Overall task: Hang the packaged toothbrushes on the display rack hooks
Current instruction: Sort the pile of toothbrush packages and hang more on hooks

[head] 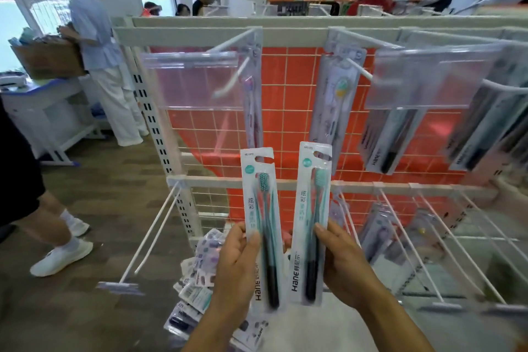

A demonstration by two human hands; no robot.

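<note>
The left hand (238, 259) grips one toothbrush pack (261, 226) by its lower half, thumb across the front; the right hand (341, 259) grips a second pack (311, 220) the same way. Both packs stand upright, side by side and just apart, in front of the display rack (217, 36), on no hook. Each pack's lower end is partly covered by the fingers. Behind them, packs already hang from the upper hooks (358, 67), but clear price-tag flaps (191, 80) blur what sits behind, and the packs at the right edge are smeared and cut off. Lower hooks (411, 243) carry what seem to be more packs, too blurred to read. A heap of loose packs (197, 291) lies on the floor beneath, partly hidden by the left forearm.
</note>
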